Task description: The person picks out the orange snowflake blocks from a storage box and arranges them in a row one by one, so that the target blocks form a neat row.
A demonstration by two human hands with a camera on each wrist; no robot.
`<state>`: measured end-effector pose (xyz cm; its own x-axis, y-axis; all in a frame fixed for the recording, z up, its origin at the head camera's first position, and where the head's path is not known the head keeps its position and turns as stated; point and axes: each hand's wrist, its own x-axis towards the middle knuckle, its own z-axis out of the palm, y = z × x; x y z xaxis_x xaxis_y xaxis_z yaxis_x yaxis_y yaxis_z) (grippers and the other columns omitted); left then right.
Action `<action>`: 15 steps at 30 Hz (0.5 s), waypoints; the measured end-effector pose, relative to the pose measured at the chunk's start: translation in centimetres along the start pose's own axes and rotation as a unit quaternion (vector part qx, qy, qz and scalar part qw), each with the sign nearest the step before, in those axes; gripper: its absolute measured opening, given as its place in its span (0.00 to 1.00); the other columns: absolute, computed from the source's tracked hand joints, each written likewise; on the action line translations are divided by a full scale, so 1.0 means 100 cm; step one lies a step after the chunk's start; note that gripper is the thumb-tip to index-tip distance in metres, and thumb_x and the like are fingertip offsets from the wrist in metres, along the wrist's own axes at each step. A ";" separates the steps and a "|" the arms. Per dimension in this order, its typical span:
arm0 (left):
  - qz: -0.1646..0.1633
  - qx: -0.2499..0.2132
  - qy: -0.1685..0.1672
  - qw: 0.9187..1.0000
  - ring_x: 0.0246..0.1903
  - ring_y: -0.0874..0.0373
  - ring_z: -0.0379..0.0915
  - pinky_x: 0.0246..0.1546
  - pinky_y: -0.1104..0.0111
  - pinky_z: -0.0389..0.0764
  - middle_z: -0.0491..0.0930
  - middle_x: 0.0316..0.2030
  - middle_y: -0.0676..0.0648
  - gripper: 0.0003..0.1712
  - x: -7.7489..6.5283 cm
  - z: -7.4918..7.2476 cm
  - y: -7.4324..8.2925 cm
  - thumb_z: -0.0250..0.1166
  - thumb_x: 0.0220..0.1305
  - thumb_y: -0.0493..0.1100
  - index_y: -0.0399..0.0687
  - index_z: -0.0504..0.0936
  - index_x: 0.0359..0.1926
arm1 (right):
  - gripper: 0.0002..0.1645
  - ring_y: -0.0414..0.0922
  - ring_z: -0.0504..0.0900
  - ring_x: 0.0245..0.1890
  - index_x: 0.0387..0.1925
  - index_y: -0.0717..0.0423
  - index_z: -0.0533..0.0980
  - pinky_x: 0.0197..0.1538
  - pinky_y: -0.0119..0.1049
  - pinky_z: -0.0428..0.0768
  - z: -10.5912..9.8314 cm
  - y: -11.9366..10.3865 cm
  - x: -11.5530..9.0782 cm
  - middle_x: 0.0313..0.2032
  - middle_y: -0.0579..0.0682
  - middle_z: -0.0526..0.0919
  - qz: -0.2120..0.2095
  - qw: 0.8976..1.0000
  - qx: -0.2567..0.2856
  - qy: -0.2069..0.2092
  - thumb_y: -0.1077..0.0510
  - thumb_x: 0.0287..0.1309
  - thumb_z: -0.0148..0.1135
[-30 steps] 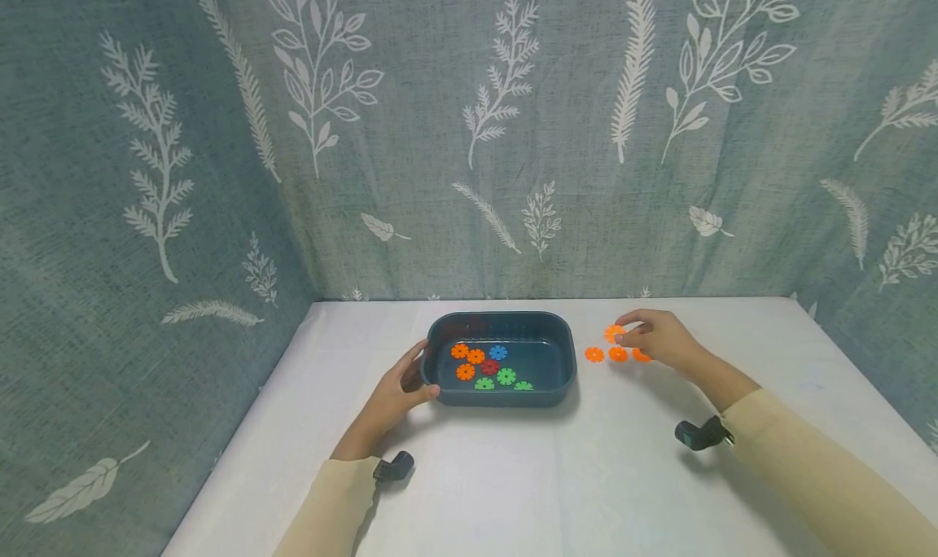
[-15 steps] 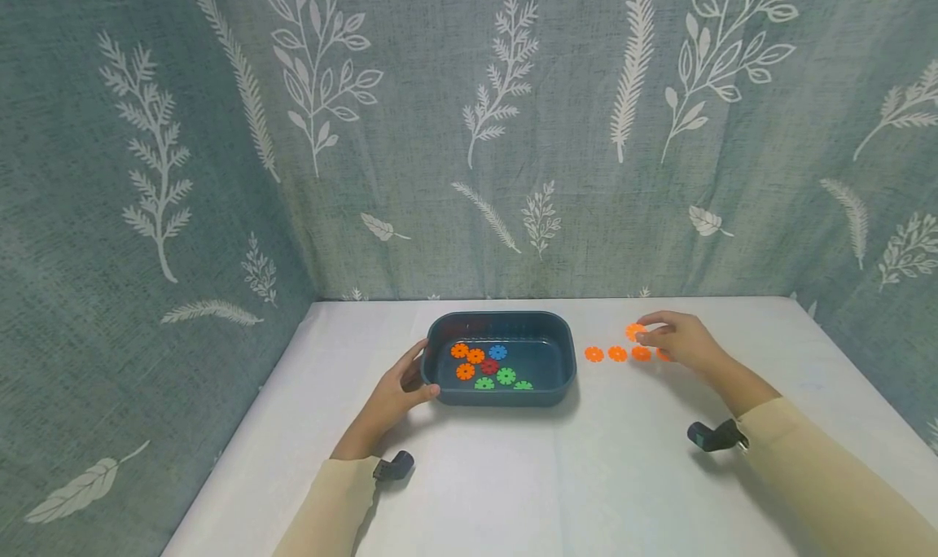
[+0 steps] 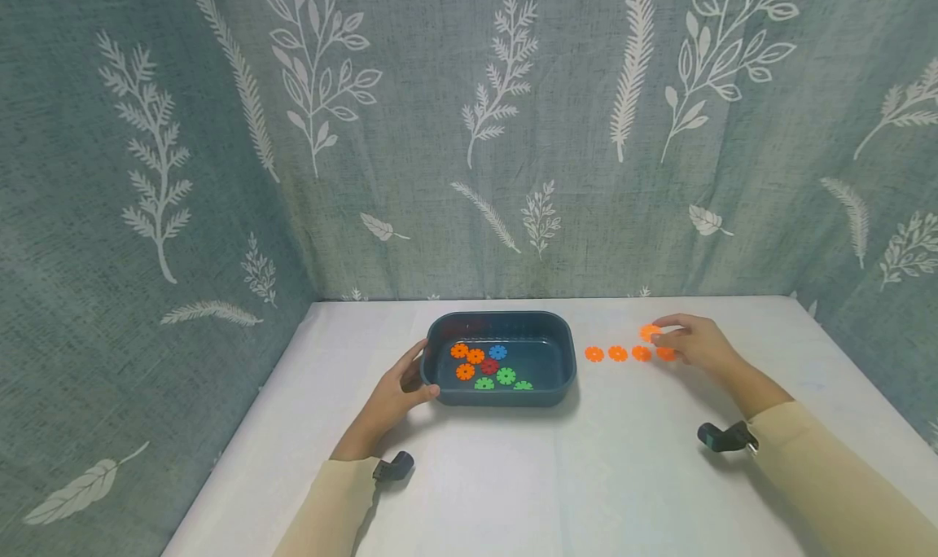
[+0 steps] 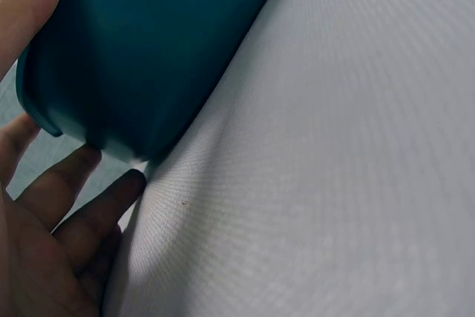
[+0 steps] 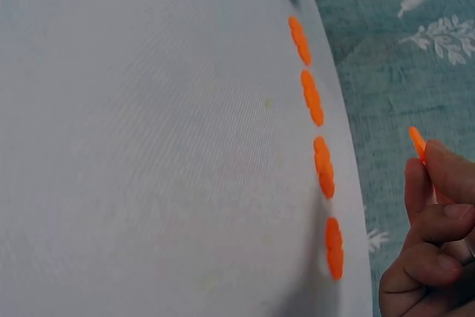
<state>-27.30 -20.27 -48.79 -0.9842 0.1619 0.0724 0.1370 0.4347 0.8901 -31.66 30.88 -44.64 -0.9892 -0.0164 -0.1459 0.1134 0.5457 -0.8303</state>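
Orange disc [image 3: 648, 332] pinched by right hand [image 3: 698, 342], frame right
Tray [image 3: 501, 398] held by left hand [image 3: 393, 392]; disc row [image 3: 618, 353] could be skewed if brushed.

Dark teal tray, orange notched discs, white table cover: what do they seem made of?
Dark teal tray: probably moulded plastic, smooth with a slight sheen, judging by its rounded corners. Orange notched discs: likely plastic, evenly coloured and thin-edged; whether glossy or matte is hard to tell. White table cover: apparently woven fabric, matte, with fine ribbing in the wrist views.
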 end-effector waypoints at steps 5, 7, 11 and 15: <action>-0.001 -0.006 -0.001 1.000 0.67 0.46 0.60 0.66 0.47 0.60 0.63 0.70 0.46 0.50 0.001 0.000 -0.002 0.75 0.54 0.51 0.71 0.58 0.73 | 0.35 0.45 0.72 0.24 0.63 0.64 0.69 0.27 0.36 0.75 -0.004 0.005 -0.002 0.37 0.54 0.82 -0.001 1.000 0.006 0.006 0.52 0.59 0.67; -0.003 -0.004 0.000 1.000 0.67 0.46 0.60 0.66 0.47 0.59 0.63 0.70 0.46 0.50 0.001 0.000 -0.004 0.75 0.54 0.52 0.71 0.57 0.73 | 0.35 0.45 0.72 0.23 0.64 0.64 0.68 0.27 0.36 0.74 -0.006 0.008 -0.002 0.34 0.53 0.81 -0.001 1.000 0.007 0.006 0.52 0.60 0.66; -0.007 0.004 0.002 1.000 0.68 0.47 0.60 0.66 0.47 0.60 0.62 0.70 0.48 0.50 0.003 0.000 -0.006 0.75 0.53 0.54 0.73 0.57 0.73 | 0.34 0.45 0.72 0.23 0.63 0.65 0.69 0.27 0.35 0.74 -0.010 0.014 -0.001 0.31 0.52 0.80 0.000 1.000 -0.002 0.011 0.52 0.60 0.66; -0.007 0.006 0.000 1.000 0.68 0.47 0.60 0.66 0.48 0.60 0.62 0.70 0.48 0.50 0.003 0.001 -0.005 0.74 0.54 0.54 0.73 0.57 0.73 | 0.35 0.45 0.74 0.26 0.63 0.65 0.69 0.28 0.34 0.74 -0.012 0.019 0.000 0.34 0.51 0.82 0.002 1.000 -0.005 0.018 0.51 0.61 0.66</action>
<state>-27.62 -20.38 -49.24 -0.9858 0.1565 0.0602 0.1251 0.4476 0.8854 -31.57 32.97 -45.58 -0.9914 0.0169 -0.1299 0.1174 0.5547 -0.8237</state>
